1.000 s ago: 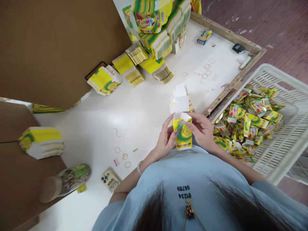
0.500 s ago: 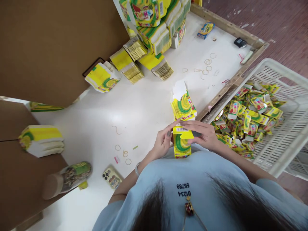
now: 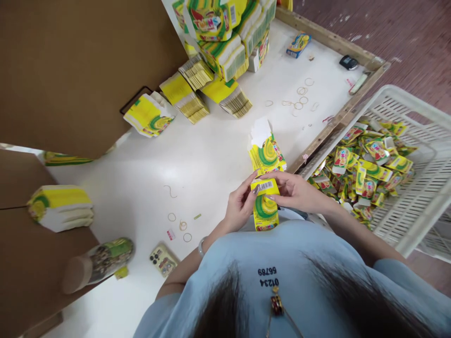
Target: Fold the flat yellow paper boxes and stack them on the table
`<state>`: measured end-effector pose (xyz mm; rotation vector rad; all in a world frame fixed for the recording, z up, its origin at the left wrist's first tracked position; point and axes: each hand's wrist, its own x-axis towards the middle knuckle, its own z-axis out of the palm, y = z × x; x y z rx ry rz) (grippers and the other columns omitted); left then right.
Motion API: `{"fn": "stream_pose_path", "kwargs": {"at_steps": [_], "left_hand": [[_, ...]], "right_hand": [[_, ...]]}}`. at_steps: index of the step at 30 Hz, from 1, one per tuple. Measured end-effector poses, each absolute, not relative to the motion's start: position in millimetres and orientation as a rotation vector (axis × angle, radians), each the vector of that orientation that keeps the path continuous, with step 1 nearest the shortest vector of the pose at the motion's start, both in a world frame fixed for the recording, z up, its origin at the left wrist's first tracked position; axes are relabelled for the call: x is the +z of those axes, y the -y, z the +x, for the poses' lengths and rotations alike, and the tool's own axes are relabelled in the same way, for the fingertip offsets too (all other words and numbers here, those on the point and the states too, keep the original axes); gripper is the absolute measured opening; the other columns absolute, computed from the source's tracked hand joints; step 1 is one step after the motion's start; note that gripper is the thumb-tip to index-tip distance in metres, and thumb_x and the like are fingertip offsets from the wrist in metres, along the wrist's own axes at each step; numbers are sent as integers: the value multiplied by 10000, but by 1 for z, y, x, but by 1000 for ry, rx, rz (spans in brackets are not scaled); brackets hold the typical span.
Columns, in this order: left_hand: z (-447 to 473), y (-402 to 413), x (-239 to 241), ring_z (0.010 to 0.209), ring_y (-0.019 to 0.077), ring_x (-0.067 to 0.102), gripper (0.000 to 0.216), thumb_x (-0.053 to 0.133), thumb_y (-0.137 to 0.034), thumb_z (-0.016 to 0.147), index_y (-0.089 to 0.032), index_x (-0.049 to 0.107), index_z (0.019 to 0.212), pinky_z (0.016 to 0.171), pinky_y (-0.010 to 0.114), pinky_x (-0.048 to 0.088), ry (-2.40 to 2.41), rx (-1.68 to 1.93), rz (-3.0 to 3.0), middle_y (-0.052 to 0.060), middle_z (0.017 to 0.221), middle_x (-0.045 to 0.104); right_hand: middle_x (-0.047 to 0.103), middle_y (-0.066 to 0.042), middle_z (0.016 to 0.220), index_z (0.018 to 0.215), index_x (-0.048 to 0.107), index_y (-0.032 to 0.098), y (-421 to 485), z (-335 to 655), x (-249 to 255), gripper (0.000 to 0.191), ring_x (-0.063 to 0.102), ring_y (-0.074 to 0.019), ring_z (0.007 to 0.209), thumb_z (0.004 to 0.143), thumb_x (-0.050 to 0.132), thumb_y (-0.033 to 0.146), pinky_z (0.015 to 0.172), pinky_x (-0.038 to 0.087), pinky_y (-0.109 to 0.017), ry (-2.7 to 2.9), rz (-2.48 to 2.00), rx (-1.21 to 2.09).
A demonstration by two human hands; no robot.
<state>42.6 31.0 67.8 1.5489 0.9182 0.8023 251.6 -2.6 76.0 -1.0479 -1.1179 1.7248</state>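
Observation:
Close to my body, both hands hold a small yellow and green carton [image 3: 266, 213] with a barcode near its far end. My left hand [image 3: 240, 204] grips its left edge, the thumb lying by the barcode. My right hand [image 3: 294, 191] has its fingers along the far end and right edge, with the thumb on the printed face. Just beyond my fingertips lies a stack of flat cartons [image 3: 268, 152], their white flaps pointing away from me. The undersides of the held carton are hidden.
A white plastic basket [image 3: 391, 237] full of folded cartons [image 3: 375, 176] stands at the right, past the table's wooden edge [image 3: 324, 129]. Bundled flat cartons [image 3: 185, 96] are piled at the back. A phone [image 3: 164, 259], a jar [image 3: 111, 258] and loose rubber bands [image 3: 302, 90] lie on the table.
The flap at the carton's barcode end now looks folded down. My right thumb has moved from the right edge onto the carton's face, and my left thumb has come over beside the barcode.

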Motion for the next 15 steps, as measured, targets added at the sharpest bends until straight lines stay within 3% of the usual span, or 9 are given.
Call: {"fn": "stream_pose_path", "kwargs": {"at_steps": [3, 7, 11, 15], "left_hand": [[42, -27, 62, 919, 188, 738, 507, 512, -506, 1030, -202, 620, 1422, 776, 286, 601, -951, 824, 1568, 120, 1140, 777], [42, -32, 54, 680, 144, 616, 530, 451, -515, 1052, -227, 519, 1491, 621, 261, 508, -922, 837, 1669, 35, 875, 715], [60, -83, 52, 989, 224, 625, 464, 403, -514, 1060, -221, 618, 1349, 843, 358, 512, -822, 931, 1973, 109, 1085, 696], [100, -175, 42, 1171, 281, 565, 419, 634, -511, 960, -229, 631, 1269, 969, 415, 455, -943, 998, 2118, 141, 1210, 652]], "right_hand": [[769, -56, 1196, 1396, 624, 261, 4, 249, 74, 509, 754, -138, 873, 904, 734, 332, 796, 665, -328, 1139, -1038, 1702], [792, -39, 1158, 1335, 689, 270, 5, 246, 71, 404, 745, -140, 883, 952, 665, 399, 731, 664, -294, 1162, -1041, 1662], [798, -44, 1072, 1240, 729, 266, 13, 284, 69, 350, 746, -170, 819, 961, 644, 461, 638, 641, -301, 1180, -1258, 1379], [754, -100, 930, 1200, 721, 287, 34, 361, 69, 374, 737, -294, 852, 973, 571, 543, 757, 617, -515, 1343, -1871, 645]]}}
